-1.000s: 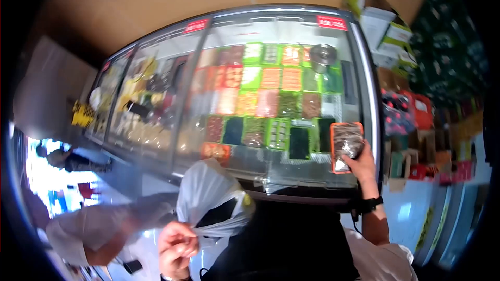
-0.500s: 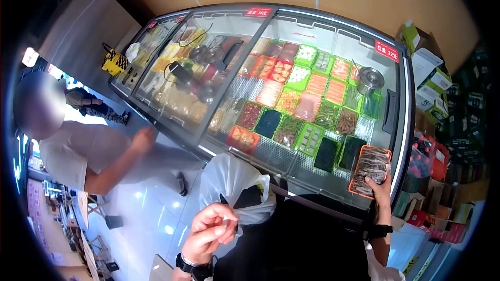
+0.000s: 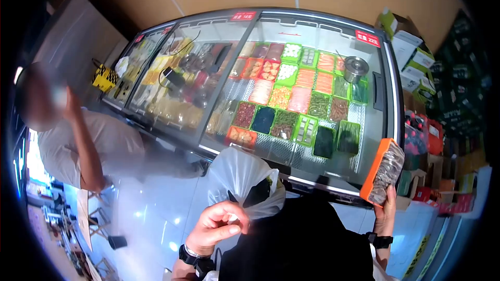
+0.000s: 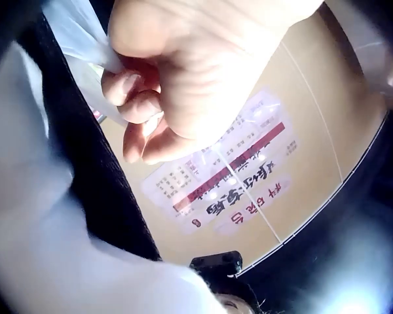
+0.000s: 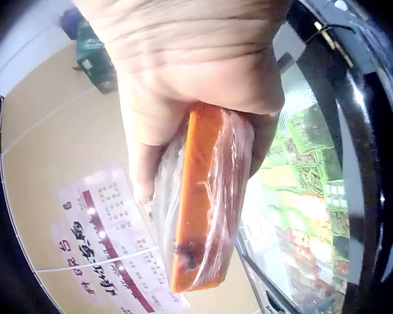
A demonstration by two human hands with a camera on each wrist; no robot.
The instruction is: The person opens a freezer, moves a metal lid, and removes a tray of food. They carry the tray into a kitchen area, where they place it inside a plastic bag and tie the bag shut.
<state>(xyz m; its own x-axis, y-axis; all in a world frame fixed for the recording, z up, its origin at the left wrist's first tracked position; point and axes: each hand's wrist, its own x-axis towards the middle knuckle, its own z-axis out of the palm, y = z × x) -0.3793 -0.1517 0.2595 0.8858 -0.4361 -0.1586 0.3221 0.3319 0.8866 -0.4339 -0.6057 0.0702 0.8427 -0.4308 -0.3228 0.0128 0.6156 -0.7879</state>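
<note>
My right hand [image 3: 386,212] grips an orange tray [image 3: 377,173] wrapped in clear film, with dark grey and brownish strips of food inside. The tray stands tilted on its side over the front right corner of a glass display freezer [image 3: 333,173]. In the right wrist view, thumb and fingers clasp the two faces of the orange tray [image 5: 202,190]. My left hand [image 3: 217,227] is curled in front of my body, holding a white plastic bag [image 3: 234,177] with something dark in it. The gathered plastic [image 4: 92,39] runs into the curled fingers in the left wrist view.
Rows of film-wrapped green and orange trays [image 3: 299,99] lie inside the freezer, beside a metal pot [image 3: 356,67]. Cardboard boxes [image 3: 416,67] and red-capped bottles [image 3: 415,125] stand to the right. Another person [image 3: 94,145] stands at the left, one arm raised.
The orange tray has been turned from lying flat to standing on its side, and has shifted right from above the freezer's trays. The other person's arm has risen toward the head.
</note>
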